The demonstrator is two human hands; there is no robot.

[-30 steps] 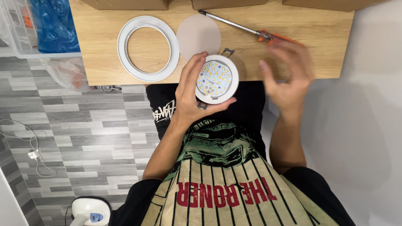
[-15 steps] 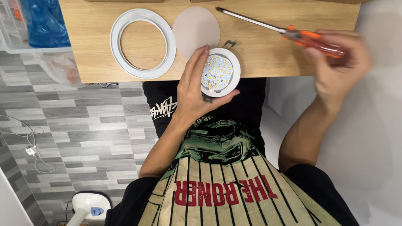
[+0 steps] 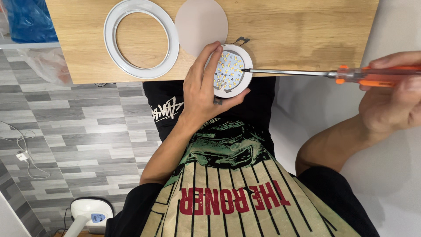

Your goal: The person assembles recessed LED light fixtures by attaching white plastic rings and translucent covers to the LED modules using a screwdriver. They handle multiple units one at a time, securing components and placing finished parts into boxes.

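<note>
Nearest, saw a striped shirt (image 3: 228,193) with a dark graphic panel filling the bottom of the view, and grey plank flooring (image 3: 79,127) off to the left with a white cable lying on it.

Further out, found the left hand (image 3: 201,94) with its grip closed around a small round lamp module (image 3: 231,70), fingers curled over the left rim and thumb pressed under the near-right edge. Held the module at the near edge of the wooden surface (image 3: 289,39), tilted face up, showing a disc of small yellow diodes inside a white housing. Noted a thin metal spring clip poking out from the module's far side.

Off to the right, saw the right hand (image 3: 390,101) with its grip wrapped around the orange handle of a screwdriver (image 3: 307,73). Lay nearly level, that long steel shaft, running leftwards with its tip touching the right part of the diode disc.

Farther still, on the surface, made out a frosted round diffuser disc (image 3: 201,22) just beyond the module, and left of it a white trim ring (image 3: 141,37) lying flat, with the two nearly touching. At the far left corner, glimpsed a blue plastic bag (image 3: 26,19) beside the surface.
</note>
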